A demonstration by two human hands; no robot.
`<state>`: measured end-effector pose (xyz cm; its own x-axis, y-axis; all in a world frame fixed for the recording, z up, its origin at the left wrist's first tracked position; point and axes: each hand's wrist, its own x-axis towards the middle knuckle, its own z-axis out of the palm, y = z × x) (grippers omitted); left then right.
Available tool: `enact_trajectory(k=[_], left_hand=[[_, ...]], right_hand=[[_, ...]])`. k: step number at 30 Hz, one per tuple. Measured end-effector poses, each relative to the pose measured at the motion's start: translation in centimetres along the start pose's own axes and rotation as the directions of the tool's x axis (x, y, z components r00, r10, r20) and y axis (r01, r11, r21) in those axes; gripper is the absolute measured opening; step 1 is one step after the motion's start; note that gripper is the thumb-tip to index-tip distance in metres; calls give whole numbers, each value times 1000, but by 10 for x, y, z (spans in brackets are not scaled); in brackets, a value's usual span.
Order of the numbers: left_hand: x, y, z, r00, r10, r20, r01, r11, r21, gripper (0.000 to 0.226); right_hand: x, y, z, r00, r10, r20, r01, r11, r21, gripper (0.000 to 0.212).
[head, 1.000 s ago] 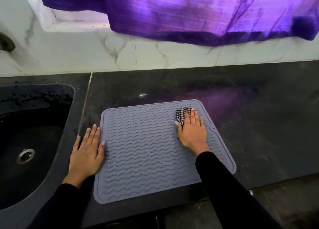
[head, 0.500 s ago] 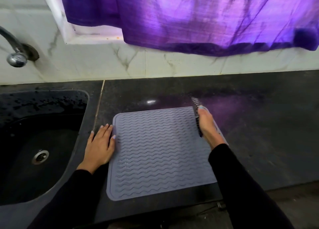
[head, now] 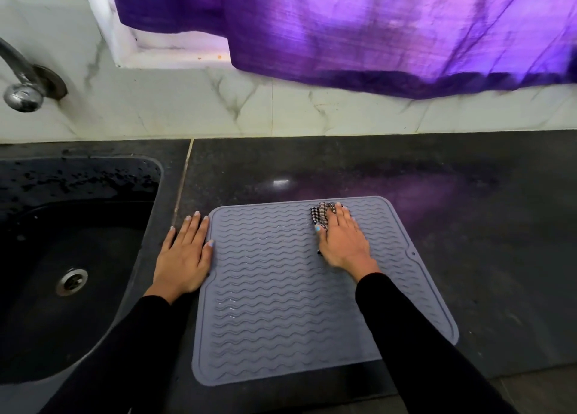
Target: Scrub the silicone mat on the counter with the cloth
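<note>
Right hand (head: 343,241) presses flat on the checked cloth (head: 320,215) near the far edge of the silicone mat (head: 281,304), fingers straight. Left hand (head: 184,257) lies spread on the desk (head: 468,226), against the mat's left edge, likely bracing it.

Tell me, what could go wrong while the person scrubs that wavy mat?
The mat could slide, since the left hand lies flat beside its edge and only its thumb touches the rim. The small checked cloth sits under the right hand and might slip out. The near edge lies close to the counter front, so hard strokes might push it off.
</note>
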<state>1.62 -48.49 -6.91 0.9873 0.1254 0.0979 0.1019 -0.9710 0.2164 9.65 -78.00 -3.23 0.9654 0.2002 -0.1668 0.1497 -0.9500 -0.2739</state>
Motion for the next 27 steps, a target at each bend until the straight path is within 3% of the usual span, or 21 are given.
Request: enact_trajectory(k=[2,3,4,5,6,7,8,9,11,12,13,14,15,17,20,27], left_hand=[[0,-1,-1,1000,-6,-2,6,1000,-3,80],[0,0,-1,1000,-7,-3,7,1000,-8,80],[0,1,-1,1000,-7,-2,7,1000,-14,80],[-1,2,-1,1000,-9,-4,9,1000,-16,81],[-1,2,-2,1000,-10,-4,10,1000,-15,82],[-1,2,-2,1000,-13,-4,13,1000,-12,82],[-1,3,-2,1000,-17,-4,17,1000,-7,83],[0,3,-3,1000,-17,-1,17,1000,2,84],[0,3,-3,1000,-21,9,21,1000,13,84],[0,3,-3,1000,-24,13,24,1000,17,84],[0,3,-3,1000,-26,12,25,999,21,84],[0,3,-3,1000,-25,12,25,999,25,84],[1,3,-2,1000,-25,12,25,999,26,83],[1,3,0,1000,-26,-1,26,1000,17,81],[1,3,1,1000,-15,-18,15,1000,15,78],[0,3,0,1000,-18,-10,19,999,29,79]], right_hand=[[9,8,-1,1000,-19,13,16,980,196,54],[12,12,-5,1000,10,10,-13,921,388,51],[12,15,-12,997,70,24,-70,771,633,49],[11,18,-19,989,131,67,-125,506,853,47],[10,18,-26,979,169,118,-149,189,971,46],[10,18,-31,966,214,144,-146,-6,989,44],[13,15,-35,959,253,130,-121,-52,991,41],[15,8,-35,950,304,76,-106,85,991,39],[14,-14,-27,958,276,-81,-83,535,841,38],[11,-26,-17,982,146,-116,-35,756,653,46],[8,-36,-3,996,20,-85,18,904,427,54],[4,-42,10,996,-54,-66,67,976,207,62],[0,-46,20,992,-91,-93,94,995,35,69],[-2,-47,27,982,-102,-162,86,991,-103,77],[2,-45,29,981,-102,-167,80,988,-134,78],[5,-41,26,975,-143,-168,136,989,-56,58]])
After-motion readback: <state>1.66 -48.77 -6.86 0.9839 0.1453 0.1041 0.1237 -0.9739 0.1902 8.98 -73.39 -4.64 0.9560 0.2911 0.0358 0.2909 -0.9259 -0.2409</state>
